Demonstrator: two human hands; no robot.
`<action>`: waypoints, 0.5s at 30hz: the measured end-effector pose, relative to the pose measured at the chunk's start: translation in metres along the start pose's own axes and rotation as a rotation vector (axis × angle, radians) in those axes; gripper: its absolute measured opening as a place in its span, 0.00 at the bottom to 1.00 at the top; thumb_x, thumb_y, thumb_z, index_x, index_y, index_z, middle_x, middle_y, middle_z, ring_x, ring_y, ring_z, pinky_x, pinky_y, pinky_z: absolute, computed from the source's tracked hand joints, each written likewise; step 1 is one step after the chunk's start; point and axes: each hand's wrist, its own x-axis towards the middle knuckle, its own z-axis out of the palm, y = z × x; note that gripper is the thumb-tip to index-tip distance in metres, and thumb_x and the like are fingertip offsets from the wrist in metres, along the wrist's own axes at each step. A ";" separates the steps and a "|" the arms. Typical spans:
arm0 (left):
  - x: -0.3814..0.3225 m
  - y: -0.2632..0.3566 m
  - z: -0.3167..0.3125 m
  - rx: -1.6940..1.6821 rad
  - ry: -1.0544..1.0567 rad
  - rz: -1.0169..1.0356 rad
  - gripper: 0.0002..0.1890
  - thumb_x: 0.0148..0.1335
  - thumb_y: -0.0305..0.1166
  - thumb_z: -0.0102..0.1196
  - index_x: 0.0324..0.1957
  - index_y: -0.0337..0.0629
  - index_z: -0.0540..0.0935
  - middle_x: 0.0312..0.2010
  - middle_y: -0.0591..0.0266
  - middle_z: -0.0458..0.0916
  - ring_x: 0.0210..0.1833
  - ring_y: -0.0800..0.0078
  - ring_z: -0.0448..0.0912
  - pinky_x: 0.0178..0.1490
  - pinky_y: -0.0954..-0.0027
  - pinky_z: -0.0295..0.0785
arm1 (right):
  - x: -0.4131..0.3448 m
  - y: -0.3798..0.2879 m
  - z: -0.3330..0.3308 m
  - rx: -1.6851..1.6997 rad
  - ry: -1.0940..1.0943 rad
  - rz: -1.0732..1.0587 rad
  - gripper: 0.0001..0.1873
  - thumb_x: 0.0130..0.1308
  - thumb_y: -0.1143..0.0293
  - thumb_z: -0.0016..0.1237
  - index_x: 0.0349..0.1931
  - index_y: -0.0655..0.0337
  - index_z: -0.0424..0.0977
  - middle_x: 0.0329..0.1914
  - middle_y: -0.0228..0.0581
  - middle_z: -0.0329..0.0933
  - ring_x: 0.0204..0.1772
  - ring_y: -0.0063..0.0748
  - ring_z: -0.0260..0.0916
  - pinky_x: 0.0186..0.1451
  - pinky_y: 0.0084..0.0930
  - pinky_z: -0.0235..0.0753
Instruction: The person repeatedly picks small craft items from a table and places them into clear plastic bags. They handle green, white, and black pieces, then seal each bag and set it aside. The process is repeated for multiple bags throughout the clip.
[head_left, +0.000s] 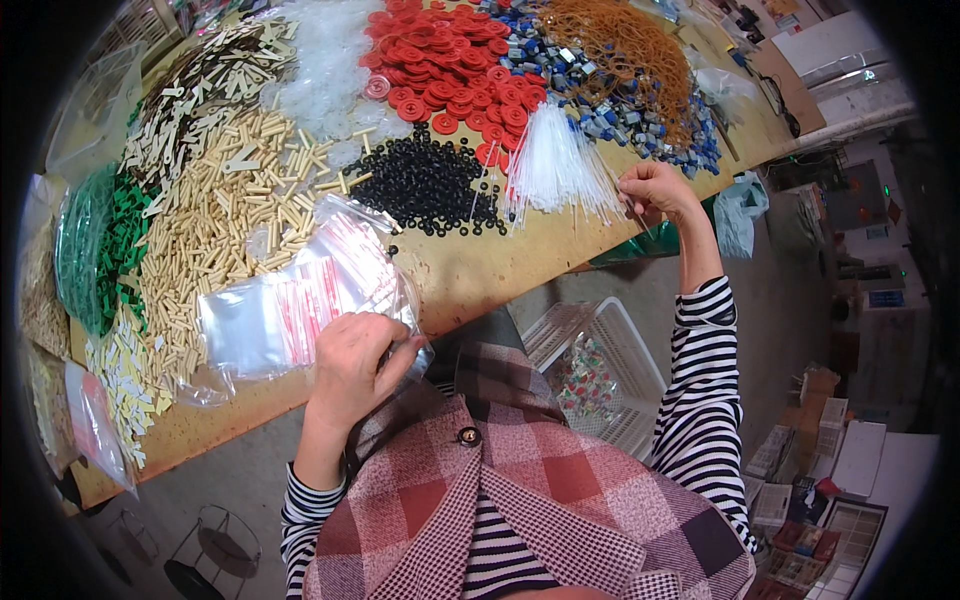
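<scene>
My left hand (362, 358) is curled, its fingers pinching a clear plastic bag (420, 352) at the table's front edge. Beside it lie stacked zip-lock bags (251, 326) with red-striped tops. My right hand (651, 192) is at the right end of a fan of thin white plastic sticks (555, 165), fingertips pinched together; a thin dark item seems to hang from them, too small to name. Left of the sticks are black rings (420, 176). Behind are red plastic discs (442, 64), blue-and-grey small parts (637, 120) and orange-brown rubber bands (622, 52).
Tan wooden-looking pegs (202, 217), cream flat strips (217, 75), green pieces (131, 247) and pale chips (135, 382) cover the left of the table (465, 277). A white plastic basket (634, 345) holding small filled bags stands below the table edge. Stools (225, 544) stand at lower left.
</scene>
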 end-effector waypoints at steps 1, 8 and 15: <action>0.000 0.000 0.000 -0.003 0.000 -0.009 0.11 0.54 0.29 0.72 0.28 0.42 0.79 0.22 0.59 0.78 0.25 0.60 0.77 0.31 0.61 0.69 | -0.002 -0.001 -0.001 -0.025 -0.007 0.025 0.07 0.65 0.72 0.59 0.30 0.64 0.79 0.24 0.31 0.80 0.22 0.17 0.71 0.26 0.19 0.69; 0.000 0.001 0.000 0.013 -0.001 0.001 0.12 0.54 0.29 0.72 0.28 0.42 0.79 0.22 0.59 0.78 0.25 0.60 0.77 0.31 0.61 0.69 | -0.013 0.007 -0.006 -0.011 -0.091 0.070 0.06 0.67 0.72 0.58 0.32 0.64 0.80 0.25 0.29 0.81 0.21 0.16 0.72 0.25 0.17 0.68; -0.002 -0.002 0.003 0.006 0.030 0.021 0.12 0.54 0.28 0.73 0.28 0.41 0.79 0.22 0.60 0.78 0.24 0.61 0.77 0.30 0.62 0.69 | -0.044 -0.015 0.007 0.360 -0.064 -0.108 0.06 0.71 0.70 0.60 0.43 0.61 0.79 0.33 0.34 0.85 0.20 0.14 0.71 0.21 0.13 0.66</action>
